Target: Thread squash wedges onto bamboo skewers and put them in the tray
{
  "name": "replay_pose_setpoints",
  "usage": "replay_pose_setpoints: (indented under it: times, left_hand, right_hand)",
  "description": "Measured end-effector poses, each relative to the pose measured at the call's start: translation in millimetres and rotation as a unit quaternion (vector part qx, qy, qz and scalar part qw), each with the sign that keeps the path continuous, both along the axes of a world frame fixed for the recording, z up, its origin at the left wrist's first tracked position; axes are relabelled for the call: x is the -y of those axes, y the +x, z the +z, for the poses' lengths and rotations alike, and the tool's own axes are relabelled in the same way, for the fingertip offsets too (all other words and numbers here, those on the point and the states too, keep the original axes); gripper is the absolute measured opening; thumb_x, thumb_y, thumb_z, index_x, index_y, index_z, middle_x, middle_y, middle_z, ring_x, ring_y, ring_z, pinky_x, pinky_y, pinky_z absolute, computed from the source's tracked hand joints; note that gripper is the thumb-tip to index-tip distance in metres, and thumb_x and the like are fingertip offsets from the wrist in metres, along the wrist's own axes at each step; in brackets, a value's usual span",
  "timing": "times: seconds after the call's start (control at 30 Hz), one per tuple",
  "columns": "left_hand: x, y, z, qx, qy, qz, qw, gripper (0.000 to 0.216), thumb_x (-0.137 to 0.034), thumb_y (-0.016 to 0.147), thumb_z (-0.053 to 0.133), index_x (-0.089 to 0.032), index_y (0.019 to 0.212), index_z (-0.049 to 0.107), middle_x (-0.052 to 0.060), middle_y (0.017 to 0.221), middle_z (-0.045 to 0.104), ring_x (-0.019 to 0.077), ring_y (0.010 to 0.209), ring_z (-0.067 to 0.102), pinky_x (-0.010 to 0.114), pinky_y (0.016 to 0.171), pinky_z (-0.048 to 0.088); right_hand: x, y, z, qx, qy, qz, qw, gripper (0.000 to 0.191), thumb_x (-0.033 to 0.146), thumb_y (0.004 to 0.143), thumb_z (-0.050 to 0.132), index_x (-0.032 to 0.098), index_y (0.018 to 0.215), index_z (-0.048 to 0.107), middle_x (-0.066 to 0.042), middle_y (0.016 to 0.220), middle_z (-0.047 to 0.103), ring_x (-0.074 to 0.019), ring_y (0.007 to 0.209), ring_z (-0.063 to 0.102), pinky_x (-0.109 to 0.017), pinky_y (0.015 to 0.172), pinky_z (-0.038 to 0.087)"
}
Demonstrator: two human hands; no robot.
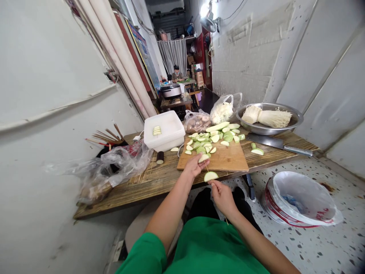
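My right hand is closed on a thin bamboo skewer, its lower end showing below the wrist. One half-round, green-skinned vegetable slice is threaded on the skewer, just above my right fingers. At the front edge of the cutting board, my left hand pinches another pale vegetable slice near the skewer's tip. Whether the tip touches that slice I cannot tell. Behind my left hand, many loose slices are heaped on the board.
A white plastic box bears a skewer of slices. Loose skewers lie beside a plastic bag. At right are a knife, a steel bowl of enoki mushrooms and a lined bucket. A person sits far back.
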State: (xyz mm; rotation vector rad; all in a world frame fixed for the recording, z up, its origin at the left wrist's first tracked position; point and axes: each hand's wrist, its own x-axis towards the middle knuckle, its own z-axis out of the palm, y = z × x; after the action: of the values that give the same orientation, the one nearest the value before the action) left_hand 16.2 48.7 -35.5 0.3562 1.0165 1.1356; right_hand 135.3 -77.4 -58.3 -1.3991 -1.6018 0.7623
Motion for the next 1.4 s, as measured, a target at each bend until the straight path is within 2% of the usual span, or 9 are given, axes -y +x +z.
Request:
replay_pose_setpoints:
  times: [0.2,0.33,0.63,0.83,1.0,1.23,1.4]
  left_hand:
    - [-2,6,-2.2,0.026,-0.043,0.055,0.997,0.005,-0.013,0.078,0.058,-0.011,0.082,0.056,0.007,0.071,0.066,0.0160,0.067,0.065,0.033,0.070,0.056]
    - [-2,9,-3.1,0.023,-0.054,0.062,0.996,0.005,-0.013,0.078,0.058,-0.011,0.081,0.055,0.007,0.068,0.065,0.0151,0.063,0.064,0.033,0.068,0.056]
    - [2,12,-5.8,0.022,-0.060,0.075,0.995,0.003,-0.013,0.080,0.056,-0.010,0.081,0.056,0.006,0.067,0.064,0.0146,0.062,0.064,0.030,0.065,0.057]
    - [1,12,-6.4,0.025,-0.052,0.074,0.996,0.004,-0.013,0.079,0.057,-0.009,0.080,0.056,0.007,0.068,0.064,0.0150,0.063,0.064,0.031,0.066,0.057]
    - [4,16,-13.1,0.025,-0.045,0.068,0.996,0.003,-0.011,0.078,0.057,-0.009,0.080,0.056,0.007,0.067,0.064,0.0143,0.059,0.063,0.031,0.064,0.057]
    - [8,19,-18.7,0.020,-0.040,0.067,0.997,0.006,-0.013,0.077,0.060,-0.010,0.080,0.055,0.007,0.066,0.064,0.0140,0.059,0.063,0.032,0.066,0.057]
    - [12,22,-18.9,0.003,-0.048,0.056,0.997,0.009,-0.014,0.076,0.062,-0.009,0.078,0.055,0.007,0.065,0.064,0.0141,0.055,0.063,0.029,0.059,0.056]
  right_hand:
    - [-2,-5,-2.7,0.002,0.008,0.001,1.000,0.035,0.025,0.084,0.035,0.014,0.089,0.067,-0.005,0.063,0.066,-0.0176,0.058,0.061,-0.024,0.056,0.043]
    - [-1,-7,-4.2,0.003,-0.001,0.001,1.000,0.035,0.024,0.085,0.034,0.013,0.089,0.067,-0.005,0.061,0.065,-0.0177,0.057,0.061,-0.023,0.054,0.042]
    - [2,-12,-3.5,0.002,0.010,-0.017,1.000,0.034,0.023,0.085,0.035,0.013,0.086,0.067,-0.008,0.074,0.069,-0.0181,0.062,0.063,-0.023,0.058,0.043]
    - [0,-14,-4.3,-0.005,0.018,-0.029,0.999,0.033,0.022,0.084,0.035,0.015,0.082,0.067,-0.008,0.077,0.071,-0.0184,0.065,0.064,-0.023,0.059,0.043]
    - [-5,-14,-10.0,-0.008,0.020,-0.034,0.999,0.033,0.022,0.084,0.035,0.015,0.078,0.066,-0.008,0.074,0.070,-0.0184,0.067,0.064,-0.023,0.061,0.043]
    - [-11,-12,-16.8,-0.004,0.013,-0.034,0.999,0.033,0.022,0.084,0.034,0.015,0.076,0.066,-0.007,0.071,0.069,-0.0174,0.063,0.062,-0.022,0.060,0.042]
    - [-13,-12,-19.1,-0.004,0.012,-0.040,0.999,0.034,0.023,0.084,0.034,0.015,0.077,0.066,-0.008,0.072,0.069,-0.0180,0.064,0.062,-0.023,0.061,0.043]
